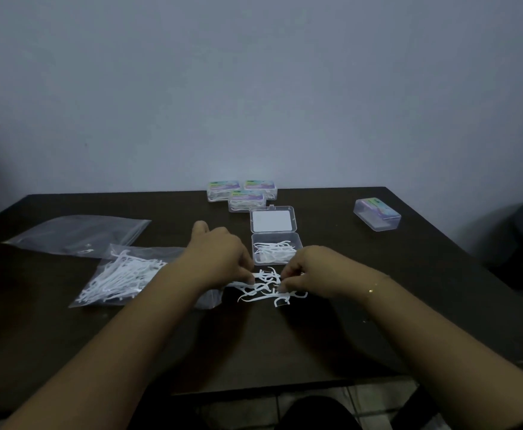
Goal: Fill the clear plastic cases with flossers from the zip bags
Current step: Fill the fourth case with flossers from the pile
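Three closed cases [242,195], already filled, clustered at the far edge of the worktop [347,321]; one more closed case [377,214], seemingly empty, toward the far right corner. Between them and the hands, an open case [276,252] with lid [272,220] folded back flat, base only partly filled with flossers. Just in front of that base, toward the near edge, a loose heap of flossers [266,288] spread on the bare surface. Toward the left edge, a zip bag [120,276] with plenty of flossers inside, partly under the left forearm, and behind it a second zip bag [77,234], nearly empty.

Left hand [219,259] and right hand [309,271] both down on the heap, fingers curled, each grip pinching at flossers; how many per grip, too small to tell.

Step in hand, by judgement: gathering and aligning loose flossers into a bundle for the open case. Next move probably calls for squaring the pieces to one direction, lifting them the short way forward, and laying them flat inside the base without snagging the curved heads on the rim. After that, likely topping up, shutting the lid, then turning to the case at the far right corner.
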{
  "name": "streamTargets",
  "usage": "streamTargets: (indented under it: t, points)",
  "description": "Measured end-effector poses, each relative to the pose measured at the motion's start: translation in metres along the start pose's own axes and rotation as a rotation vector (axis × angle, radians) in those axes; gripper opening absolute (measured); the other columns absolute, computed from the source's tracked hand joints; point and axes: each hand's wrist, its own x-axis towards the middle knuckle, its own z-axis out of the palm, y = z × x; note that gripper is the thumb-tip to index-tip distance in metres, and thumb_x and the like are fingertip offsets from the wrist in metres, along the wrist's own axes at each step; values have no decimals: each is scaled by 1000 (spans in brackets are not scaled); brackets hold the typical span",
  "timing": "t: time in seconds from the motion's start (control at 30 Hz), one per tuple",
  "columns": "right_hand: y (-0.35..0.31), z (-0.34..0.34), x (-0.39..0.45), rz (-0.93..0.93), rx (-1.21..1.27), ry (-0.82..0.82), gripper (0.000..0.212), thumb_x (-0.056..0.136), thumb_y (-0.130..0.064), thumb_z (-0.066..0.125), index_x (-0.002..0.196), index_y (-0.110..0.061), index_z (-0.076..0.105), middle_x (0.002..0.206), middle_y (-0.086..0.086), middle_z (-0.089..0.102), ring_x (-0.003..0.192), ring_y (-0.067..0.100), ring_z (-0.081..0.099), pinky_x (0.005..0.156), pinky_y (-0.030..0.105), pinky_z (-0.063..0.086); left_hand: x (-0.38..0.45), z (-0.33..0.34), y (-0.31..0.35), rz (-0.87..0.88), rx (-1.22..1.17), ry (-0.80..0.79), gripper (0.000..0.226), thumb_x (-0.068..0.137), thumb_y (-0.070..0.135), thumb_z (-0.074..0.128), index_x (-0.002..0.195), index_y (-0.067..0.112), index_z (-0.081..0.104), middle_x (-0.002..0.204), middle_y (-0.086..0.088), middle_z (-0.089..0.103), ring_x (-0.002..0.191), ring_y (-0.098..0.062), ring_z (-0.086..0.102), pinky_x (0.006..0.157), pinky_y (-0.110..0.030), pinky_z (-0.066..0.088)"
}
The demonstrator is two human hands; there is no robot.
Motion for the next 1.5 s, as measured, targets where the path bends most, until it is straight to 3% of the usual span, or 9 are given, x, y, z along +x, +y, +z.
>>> streamTargets:
  t: [0.17,0.23,0.37,0.53,0.7,0.87,1.13,1.33,1.5]
  points:
    - [-8,19,11,111,-114,146,53,79,-65,58,73,-13,66,68,1,57,73,18,56,64,31,45,0,4,7,16,144,-99,22,90,42,58,108,37,68,109,15,62,118,-13,39,94,-42,20]
    - [-10,26,16,147,-94,200,43,80,-58,62,72,-16,61,69,0,52,78,20,56,65,28,42,1,4,10,16,178,-111,15,91,38,55,99,32,67,105,14,61,118,-15,40,97,-43,19]
    - [-11,31,21,219,18,216,37,83,-39,63,61,-16,47,59,-2,42,73,22,52,65,28,41,3,7,13,11,209,-73,23,91,38,54,106,30,69,108,9,65,116,-15,43,97,-41,20]
    - [-10,28,17,255,69,207,29,80,-29,61,60,-15,47,63,0,46,74,24,53,65,29,43,3,9,10,31,231,-48,25,88,42,56,100,25,71,100,8,65,112,-14,46,96,-39,21]
    - [7,22,5,212,253,269,22,84,-26,66,68,-10,64,77,1,66,80,19,63,80,36,54,3,12,0,35,207,9,24,90,44,53,97,29,70,97,10,66,108,-11,48,94,-38,23]
    - [19,21,-8,140,393,281,26,85,-26,69,84,1,69,70,-8,61,64,4,54,62,20,44,7,5,-8,11,74,78,20,89,44,56,91,32,72,92,13,70,95,-7,55,90,-36,22]
    - [22,14,-6,78,282,162,18,86,-30,67,89,-12,69,91,1,68,89,17,63,85,36,52,34,-15,-4,7,-85,203,23,91,45,54,93,30,72,86,12,71,79,-4,56,86,-32,20]
    - [22,11,-3,30,181,72,13,89,-30,62,89,-19,68,97,-4,68,97,13,59,102,45,38,57,-17,14,60,-40,254,26,95,38,49,99,30,73,92,6,73,88,-11,60,97,-35,23]
    - [19,7,-3,-9,57,60,15,94,-27,54,94,-23,68,105,-8,66,106,11,54,106,42,26,70,-10,21,90,0,218,30,97,39,47,103,28,74,99,4,73,91,-13,60,97,-36,24]
